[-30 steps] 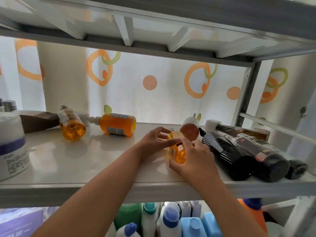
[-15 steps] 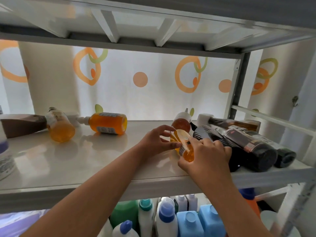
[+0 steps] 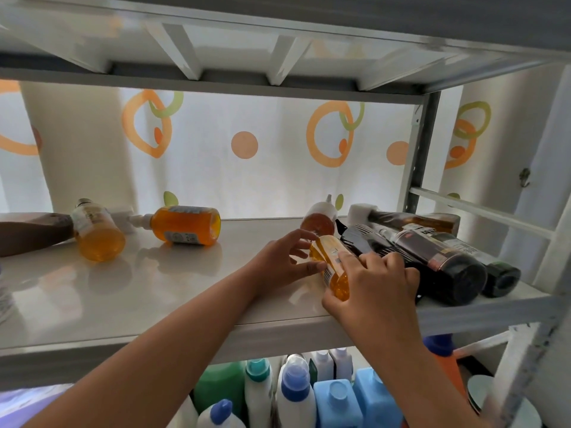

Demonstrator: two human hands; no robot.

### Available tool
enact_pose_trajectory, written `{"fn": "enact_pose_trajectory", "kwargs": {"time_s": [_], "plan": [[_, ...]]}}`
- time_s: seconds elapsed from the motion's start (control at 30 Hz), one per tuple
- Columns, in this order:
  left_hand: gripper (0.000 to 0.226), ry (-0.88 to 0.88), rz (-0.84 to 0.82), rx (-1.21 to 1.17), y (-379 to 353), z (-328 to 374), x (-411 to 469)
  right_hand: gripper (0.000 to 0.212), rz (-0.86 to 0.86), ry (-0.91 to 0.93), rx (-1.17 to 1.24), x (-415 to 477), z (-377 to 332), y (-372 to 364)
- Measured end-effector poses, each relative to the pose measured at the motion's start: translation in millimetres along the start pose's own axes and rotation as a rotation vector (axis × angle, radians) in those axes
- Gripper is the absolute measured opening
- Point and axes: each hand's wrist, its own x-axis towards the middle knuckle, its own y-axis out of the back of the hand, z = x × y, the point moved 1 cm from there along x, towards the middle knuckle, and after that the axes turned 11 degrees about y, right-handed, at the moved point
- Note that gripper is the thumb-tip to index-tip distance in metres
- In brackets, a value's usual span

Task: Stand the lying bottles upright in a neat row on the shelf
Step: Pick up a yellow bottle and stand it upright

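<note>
A small orange bottle (image 3: 331, 264) lies tilted on the white shelf (image 3: 173, 291) right of centre. My right hand (image 3: 375, 285) grips its near end, and my left hand (image 3: 285, 261) holds its left side with thumb and fingers. Behind it lies another orange bottle with a white cap (image 3: 318, 219). To the right, several dark bottles (image 3: 432, 257) lie side by side, touching my right hand. At the back left lie an orange pump bottle (image 3: 185, 225), an orange labelled bottle (image 3: 97, 234) and a brown bottle (image 3: 31, 233).
The shelf above (image 3: 278, 35) hangs low over the bottles. A grey upright post (image 3: 421, 156) stands at the back right. Below the shelf stand several detergent bottles (image 3: 296, 393) with blue and teal caps. A curtain with orange rings hangs behind.
My right hand has slid further onto the small orange bottle, which has tilted toward the dark bottles. The view has shifted a little right.
</note>
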Motion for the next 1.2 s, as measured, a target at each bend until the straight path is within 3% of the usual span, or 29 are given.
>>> {"fn": "enact_pose_trajectory", "kwargs": {"time_s": [0.5, 0.87, 1.2], "plan": [[0.052, -0.056, 0.016, 0.037, 1, 1, -4, 0.065, 0.069, -0.047, -0.062, -7, 6, -8], [0.05, -0.037, 0.026, 0.019, 3, 3, -6, 0.068, -0.078, -0.013, -0.003, -3, 3, 8], [0.016, -0.113, 0.4, 0.187, 27, -2, -18, 0.045, 0.164, 0.009, -0.009, 22, -26, 3]]}}
